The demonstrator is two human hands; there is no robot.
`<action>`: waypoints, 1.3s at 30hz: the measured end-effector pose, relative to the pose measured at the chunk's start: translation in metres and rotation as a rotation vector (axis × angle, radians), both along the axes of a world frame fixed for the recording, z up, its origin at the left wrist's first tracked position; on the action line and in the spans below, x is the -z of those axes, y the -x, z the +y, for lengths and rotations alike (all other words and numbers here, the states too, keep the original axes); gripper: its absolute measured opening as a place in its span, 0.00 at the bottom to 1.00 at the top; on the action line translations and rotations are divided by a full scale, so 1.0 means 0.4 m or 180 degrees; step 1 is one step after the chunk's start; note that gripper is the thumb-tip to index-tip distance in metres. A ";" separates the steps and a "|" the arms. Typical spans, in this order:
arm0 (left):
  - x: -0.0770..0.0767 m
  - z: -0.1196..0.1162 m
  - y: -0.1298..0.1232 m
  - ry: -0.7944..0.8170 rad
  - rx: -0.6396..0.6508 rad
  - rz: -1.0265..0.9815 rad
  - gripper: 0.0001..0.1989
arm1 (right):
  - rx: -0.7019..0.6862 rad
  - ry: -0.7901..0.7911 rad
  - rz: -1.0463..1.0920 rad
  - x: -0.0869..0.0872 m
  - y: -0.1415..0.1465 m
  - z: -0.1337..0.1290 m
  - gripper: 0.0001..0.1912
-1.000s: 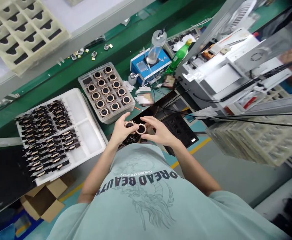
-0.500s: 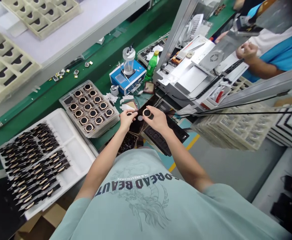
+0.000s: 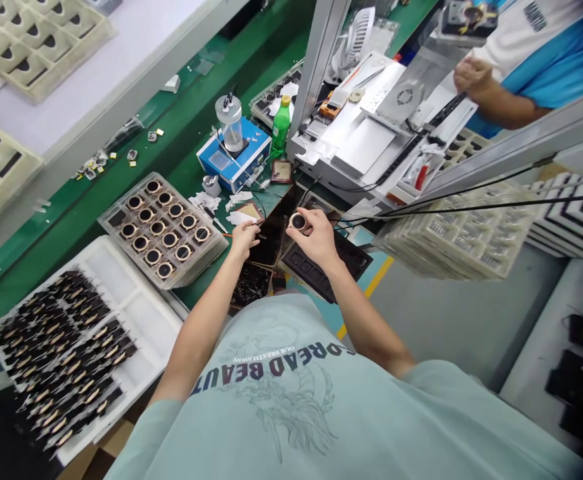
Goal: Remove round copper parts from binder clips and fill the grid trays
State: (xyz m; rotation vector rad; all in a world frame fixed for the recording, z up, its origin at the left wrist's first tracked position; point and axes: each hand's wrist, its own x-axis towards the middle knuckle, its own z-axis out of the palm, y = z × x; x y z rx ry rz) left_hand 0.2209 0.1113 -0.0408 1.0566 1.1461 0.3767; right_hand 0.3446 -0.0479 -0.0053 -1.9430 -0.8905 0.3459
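My right hand (image 3: 316, 237) pinches a round watch-like case (image 3: 298, 221) with a gold rim and dark face, between thumb and fingers. To its left, my left hand (image 3: 244, 238) has its fingers pressed together beside the paper scraps (image 3: 242, 217); what they hold, if anything, is too small to tell. Further left lies a clear compartment tray (image 3: 162, 230) with rows of similar gold-rimmed round cases. A black tray (image 3: 311, 270) sits below my right hand. The two hands are apart.
A white tray (image 3: 144, 310) of black strap-like parts lies at lower left. Behind my hands stand a blue device (image 3: 234, 160) and a green bottle (image 3: 281, 125). Stacked trays (image 3: 451, 233) are at right. A co-worker's hand (image 3: 474, 77) shows beyond the metal frame.
The view has shifted, moving the bench items left and up. My left hand has moved away from my right hand, and the round case in my right hand is turned slightly.
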 end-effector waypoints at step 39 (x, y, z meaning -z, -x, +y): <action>-0.413 -0.285 0.531 -0.0541 -0.1040 -0.1209 0.15 | -0.2101 -0.1038 0.0260 -0.329 0.420 0.009 0.10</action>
